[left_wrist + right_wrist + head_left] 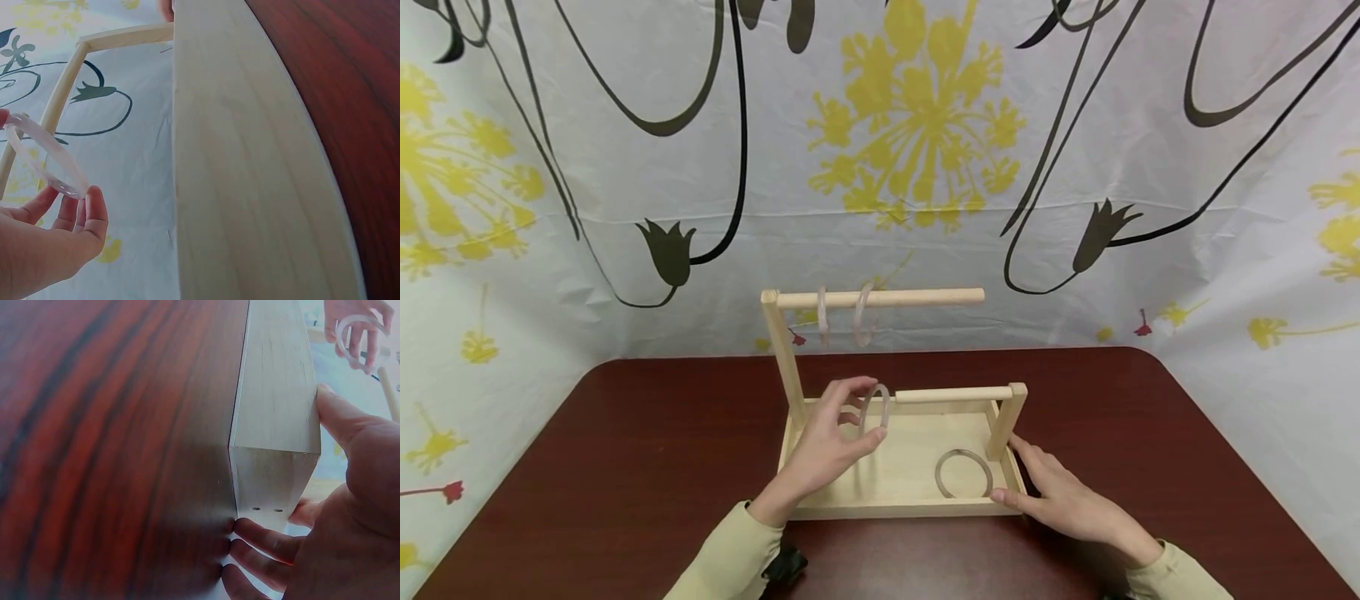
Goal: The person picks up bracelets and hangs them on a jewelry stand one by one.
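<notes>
My left hand (pixel 827 437) pinches a pale translucent bangle (pixel 886 408) upright between thumb and fingertips, just left of the free end of the lower bar (pixel 955 395) on a light wooden bangle stand (pixel 823 510). In the left wrist view the held bangle (pixel 65 164) shows pinkish and glossy. My right hand (pixel 1067 500) grips the stand's front right corner, thumb at the front wall and fingers along the side wall (pixel 269 481). Inside the tray base a greyish bangle (pixel 942 475) lies near that corner. Two pale bangles hang from the upper bar, one (pixel 823 317) left of the other (pixel 861 317).
The stand's taller post (pixel 784 358) rises at the left, its shorter post (pixel 1006 425) at the right. Beneath is a dark red-brown table (pixel 685 442). A white curtain (pixel 865 183) with yellow and dark flower prints hangs behind it. A small black object (pixel 786 565) is by the left sleeve.
</notes>
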`<state>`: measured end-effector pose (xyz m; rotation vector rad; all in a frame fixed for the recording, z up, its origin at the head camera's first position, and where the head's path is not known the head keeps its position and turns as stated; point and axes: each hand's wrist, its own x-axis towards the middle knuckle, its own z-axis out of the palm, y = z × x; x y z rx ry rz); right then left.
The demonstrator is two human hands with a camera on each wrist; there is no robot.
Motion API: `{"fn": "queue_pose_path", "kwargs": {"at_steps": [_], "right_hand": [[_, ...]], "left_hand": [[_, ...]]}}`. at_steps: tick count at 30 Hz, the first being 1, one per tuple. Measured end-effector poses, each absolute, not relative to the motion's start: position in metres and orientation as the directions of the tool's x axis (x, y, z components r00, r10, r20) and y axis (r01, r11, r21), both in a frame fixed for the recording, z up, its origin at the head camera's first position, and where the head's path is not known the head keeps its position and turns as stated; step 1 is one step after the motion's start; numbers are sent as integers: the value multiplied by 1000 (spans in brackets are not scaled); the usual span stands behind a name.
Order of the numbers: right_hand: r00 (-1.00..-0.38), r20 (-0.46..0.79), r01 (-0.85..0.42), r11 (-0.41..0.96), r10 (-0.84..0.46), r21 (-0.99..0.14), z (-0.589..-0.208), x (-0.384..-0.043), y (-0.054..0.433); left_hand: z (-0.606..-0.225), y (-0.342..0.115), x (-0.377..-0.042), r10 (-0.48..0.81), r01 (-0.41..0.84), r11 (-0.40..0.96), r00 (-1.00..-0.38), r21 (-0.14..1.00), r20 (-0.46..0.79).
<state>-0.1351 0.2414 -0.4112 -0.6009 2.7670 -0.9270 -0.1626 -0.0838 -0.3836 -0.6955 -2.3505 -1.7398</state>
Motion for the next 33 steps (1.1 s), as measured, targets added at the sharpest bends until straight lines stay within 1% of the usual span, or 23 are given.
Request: {"fn": "queue_pose_path", "kwargs": {"at_steps": [7, 14, 19, 22, 27, 33], "right_hand": [[-903, -22, -330, 726, -428, -603, -413, -136, 242], [-902, -26, -329, 727, -430, -603, -414, -137, 242], [-903, -28, -326, 727, -428, -604, -414, -136, 243], [-903, -26, -329, 728, -430, -602, -414, -137, 243], [-903, -31, -327, 732, -429, -598, -414, -137, 243], [-905, -44, -315, 738, -423, -597, -414, -137, 243]], "left_hand": [[-382, -70, -168, 319, 455, 193, -867, 870, 383], [-383, -63, -170, 329, 419, 127, -873, 899, 360], [-372, -60, -166, 331, 395, 90, -878, 914, 347], [-369, -59, -165, 328, 395, 102, -880, 913, 344], [-384, -60, -177, 345, 430, 156, -867, 889, 359], [-380, -55, -181, 385, 492, 287, -845, 822, 372]]}}
